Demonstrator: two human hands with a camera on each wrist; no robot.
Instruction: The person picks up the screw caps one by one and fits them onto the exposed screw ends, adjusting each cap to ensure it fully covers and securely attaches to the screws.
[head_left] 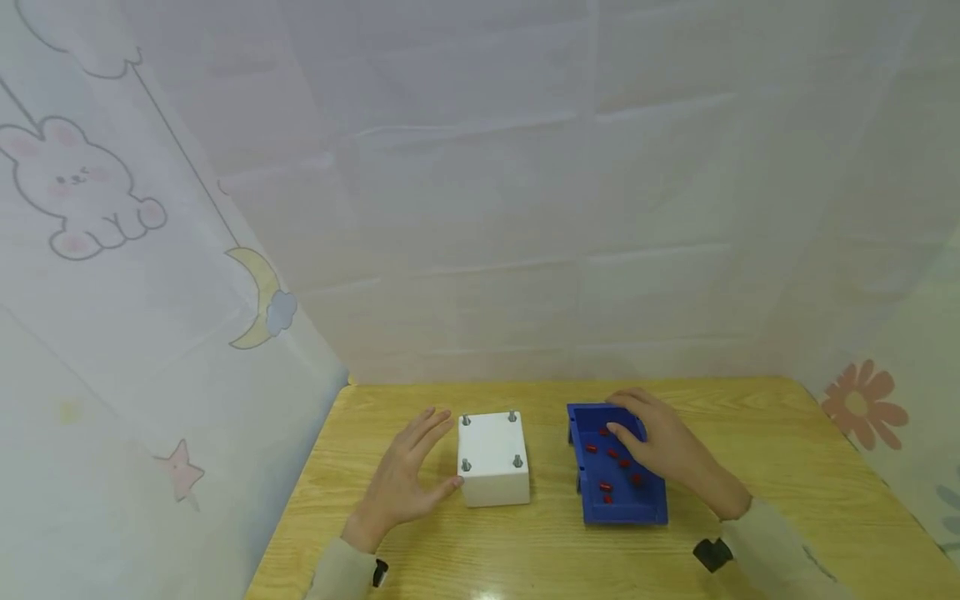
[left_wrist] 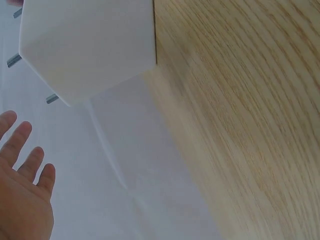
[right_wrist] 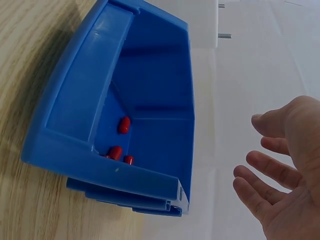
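Pale sheets by a wooden table show a rabbit, moon and flower.

Block left on table, bin right, pieces inside

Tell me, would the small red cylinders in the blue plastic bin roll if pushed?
The small red cylinders would probably roll, since their sides look rounded. The blue plastic bin has raised walls, so they'd likely stay inside.

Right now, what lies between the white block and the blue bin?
The head view shows only a strip of bare wooden tabletop between the white block and the blue bin; no loose piece lies in that gap.
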